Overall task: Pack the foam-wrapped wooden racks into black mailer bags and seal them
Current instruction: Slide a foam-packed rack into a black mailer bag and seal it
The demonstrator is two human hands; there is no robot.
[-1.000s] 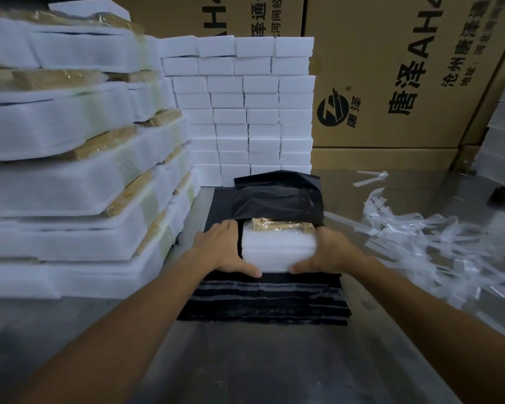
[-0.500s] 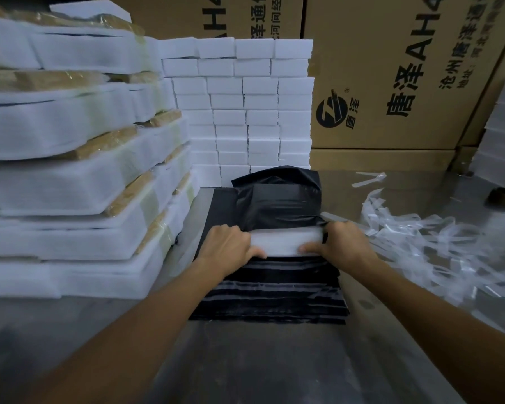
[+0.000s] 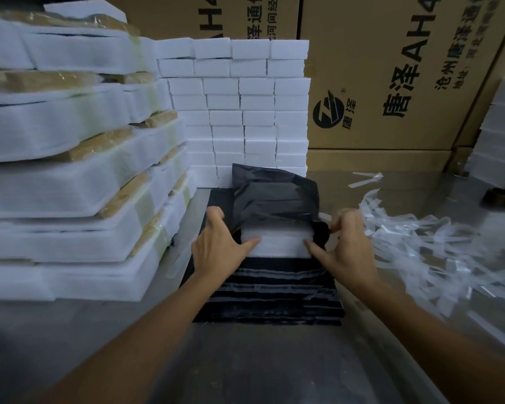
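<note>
Both my forearms reach in from the bottom edge toward the centre of the steel table (image 3: 245, 368). My left hand (image 3: 216, 246) lies at about 9 o'clock of the foam-wrapped rack (image 3: 280, 243), fingers spread and fairly straight along the black mailer bag (image 3: 274, 196), thumb pressed against the foam's near face. My right hand (image 3: 344, 243) sits at 3 o'clock of it, fingers curled and pinching the bag's edge, thumb touching the foam corner. The rack is mostly inside the bag, only its near white end showing, and it rests on a stack of flat black mailers (image 3: 271, 293). At 9 o'clock stand piles of wrapped racks (image 3: 70, 176); at 12, white foam blocks (image 3: 242, 106). Behind, cardboard cartons (image 3: 391, 83) read "唐泽", "AH" and "沧州唐泽通…"; the rest is cut off. Clear plastic strips (image 3: 420, 243) lie at 3 o'clock.
</note>
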